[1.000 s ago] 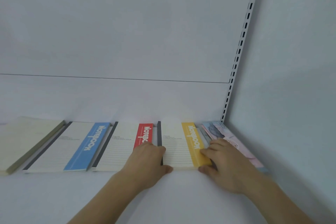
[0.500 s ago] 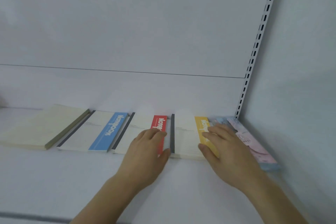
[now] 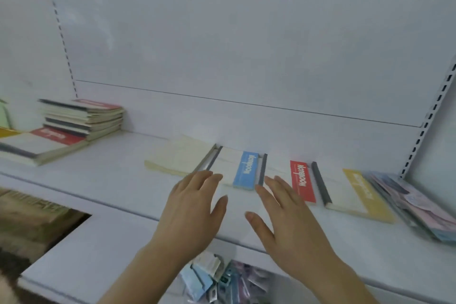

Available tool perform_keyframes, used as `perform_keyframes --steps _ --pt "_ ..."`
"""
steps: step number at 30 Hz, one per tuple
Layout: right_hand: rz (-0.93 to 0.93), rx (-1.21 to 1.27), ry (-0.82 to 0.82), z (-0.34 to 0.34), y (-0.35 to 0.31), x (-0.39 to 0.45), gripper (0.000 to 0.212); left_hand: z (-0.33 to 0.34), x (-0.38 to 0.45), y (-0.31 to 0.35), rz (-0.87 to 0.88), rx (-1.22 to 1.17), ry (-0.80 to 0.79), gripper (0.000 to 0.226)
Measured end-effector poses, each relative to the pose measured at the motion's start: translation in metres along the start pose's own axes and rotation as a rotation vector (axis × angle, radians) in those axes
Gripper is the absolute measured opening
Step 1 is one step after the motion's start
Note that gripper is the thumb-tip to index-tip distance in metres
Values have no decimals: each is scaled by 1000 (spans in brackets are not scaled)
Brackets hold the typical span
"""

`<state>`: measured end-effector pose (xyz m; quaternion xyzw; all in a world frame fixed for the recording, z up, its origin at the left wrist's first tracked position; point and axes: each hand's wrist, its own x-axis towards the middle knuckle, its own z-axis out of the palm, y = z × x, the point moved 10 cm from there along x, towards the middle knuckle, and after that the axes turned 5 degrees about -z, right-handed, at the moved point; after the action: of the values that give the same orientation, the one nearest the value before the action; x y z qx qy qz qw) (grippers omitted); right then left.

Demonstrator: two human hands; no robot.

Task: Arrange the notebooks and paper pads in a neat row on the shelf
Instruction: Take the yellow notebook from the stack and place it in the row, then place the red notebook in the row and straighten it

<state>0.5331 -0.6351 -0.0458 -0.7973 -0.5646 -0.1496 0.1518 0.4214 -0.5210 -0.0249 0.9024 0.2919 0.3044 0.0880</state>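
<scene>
Shelf (image 3: pixel 123 205) – matt white; notebooks (image 3: pixel 246 170) – paper.

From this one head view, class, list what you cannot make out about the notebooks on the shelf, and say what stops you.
- Blue notebook: small print under the title, too blurred.
- Red notebook: its near left corner, hidden by the right hand.
- Left stack: number of books, blurred.
- Pastel pads at far right: cover design, smeared.
- Packets below the shelf: contents, hidden by the shelf edge and both forearms.
- Whether the left hand touches anything: unclear.
</scene>
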Motion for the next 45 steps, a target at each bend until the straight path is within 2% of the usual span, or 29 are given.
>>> perform_keyframes --steps 4,11,15,17,22,27,36,39,42,45 --pt "-42 10 -33 16 -88 19 76 -50 -32 -80 -106 74 -9 59" --pt "-156 55 -107 59 -231 61 89 -122 -88 -221 -301 142 5 63" --pt "-217 111 -108 86 -300 97 76 -150 -99 -292 -385 186 20 63" --pt "-253 111 -110 103 -329 117 77 -157 -99 -325 -412 208 15 62" --pt "-280 169 -87 140 -378 183 88 -168 -77 -396 -445 271 -5 61" --pt "-313 236 -60 163 -427 260 81 -181 -40 -462 -466 328 -39 62" --pt "-271 83 -141 219 -465 346 92 -171 32 -551 -393 362 -54 63" --pt "-264 19 -142 233 -470 359 75 -156 48 -577 -351 348 -112 65" --pt "-286 28 22 220 -475 364 37 -152 62 -594 -291 311 -117 62" --pt "-178 -38 43 215 -471 366 15 -160 74 -601 -199 272 -72 59"
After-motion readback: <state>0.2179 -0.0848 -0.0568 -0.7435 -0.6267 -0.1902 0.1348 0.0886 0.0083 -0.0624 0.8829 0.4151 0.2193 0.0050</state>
